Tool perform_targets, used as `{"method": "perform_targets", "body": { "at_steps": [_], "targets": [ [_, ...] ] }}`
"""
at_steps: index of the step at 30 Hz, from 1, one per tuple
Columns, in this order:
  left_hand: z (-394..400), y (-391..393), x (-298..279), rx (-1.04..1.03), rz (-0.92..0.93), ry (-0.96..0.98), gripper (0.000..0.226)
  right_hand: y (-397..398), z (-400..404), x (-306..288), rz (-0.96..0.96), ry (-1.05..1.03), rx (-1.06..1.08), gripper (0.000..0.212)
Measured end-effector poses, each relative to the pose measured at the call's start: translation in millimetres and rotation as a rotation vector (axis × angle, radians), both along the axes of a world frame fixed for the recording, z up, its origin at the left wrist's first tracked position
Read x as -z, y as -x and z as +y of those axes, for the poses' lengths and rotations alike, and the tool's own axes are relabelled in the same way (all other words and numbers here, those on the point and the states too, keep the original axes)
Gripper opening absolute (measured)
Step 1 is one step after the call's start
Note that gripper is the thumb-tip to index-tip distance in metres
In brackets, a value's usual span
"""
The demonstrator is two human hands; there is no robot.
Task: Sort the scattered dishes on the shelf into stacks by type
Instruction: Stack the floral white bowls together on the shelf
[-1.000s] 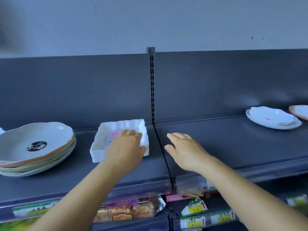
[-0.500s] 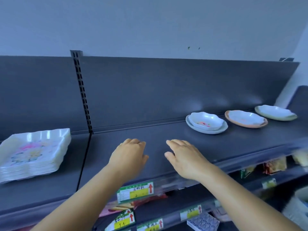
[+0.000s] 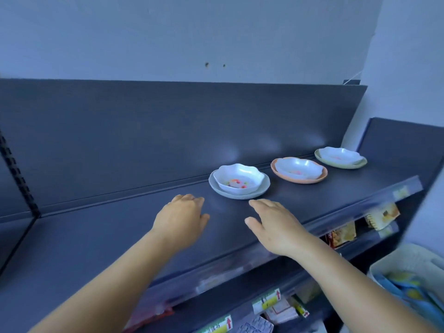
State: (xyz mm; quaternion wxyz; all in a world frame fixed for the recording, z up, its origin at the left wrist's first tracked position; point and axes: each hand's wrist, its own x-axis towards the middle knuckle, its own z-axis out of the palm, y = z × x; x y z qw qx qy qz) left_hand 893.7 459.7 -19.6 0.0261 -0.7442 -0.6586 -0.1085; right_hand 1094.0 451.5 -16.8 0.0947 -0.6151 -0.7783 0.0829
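Three pairs of dishes stand in a row on the dark shelf (image 3: 120, 236). Nearest is a white scalloped bowl (image 3: 236, 179) with a coloured pattern, sitting on a pale grey plate (image 3: 263, 187). Further right, a white dish (image 3: 298, 167) rests on an orange plate (image 3: 278, 171). At the far right a white dish (image 3: 340, 155) lies on a pale green plate (image 3: 355, 164). My left hand (image 3: 180, 217) and my right hand (image 3: 274, 222) hover empty over the shelf, fingers apart, just short of the nearest pair.
A dark back panel (image 3: 144, 131) rises behind the shelf, with a slotted upright (image 3: 16, 171) at the left. Lower shelves hold packaged goods (image 3: 341, 234) and price tags (image 3: 266, 300). A white basket (image 3: 408, 260) with blue items sits at the lower right.
The view has swung right: the round plate stack and the square white plates have left the frame. Both hands moved right along the shelf, close to the bowl on the grey plate.
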Motion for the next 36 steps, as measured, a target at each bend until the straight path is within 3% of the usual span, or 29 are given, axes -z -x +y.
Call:
{"method": "perform_targets", "body": {
  "at_steps": [6,11,18,21,29,33,36],
  "targets": [
    [62.3,-21.5,0.9,0.052,-0.010,-0.009,0.029,-23.8,45.3,0.1,0.027,-0.001,0.110,0.047],
    [120.9,-28.5,5.5,0.060,0.001,-0.001,0.032,-28.8,98.2,1.3,0.048,-0.001,0.187,0.044],
    [179.2,-34.1,11.0,0.023,0.039,0.023,0.041,-26.8,165.9,9.4,0.062,-0.028,0.287,0.020],
    [190.6,-35.1,14.1,0.001,0.018,0.030,0.034,-23.8,181.7,14.0,0.063,-0.045,0.329,0.026],
    [204.8,-38.0,21.9,-0.089,-0.207,0.008,0.018,-24.9,206.0,23.5,0.114,-0.045,0.394,0.021],
    [206.1,-41.5,19.1,-0.098,-0.341,-0.093,0.022,-40.1,212.2,25.6,0.229,-0.090,0.358,0.031],
    [210.2,-55.8,10.5,-0.094,-0.463,-0.120,0.022,-59.8,215.9,17.6,0.296,-0.139,0.334,0.025]
  ]
}}
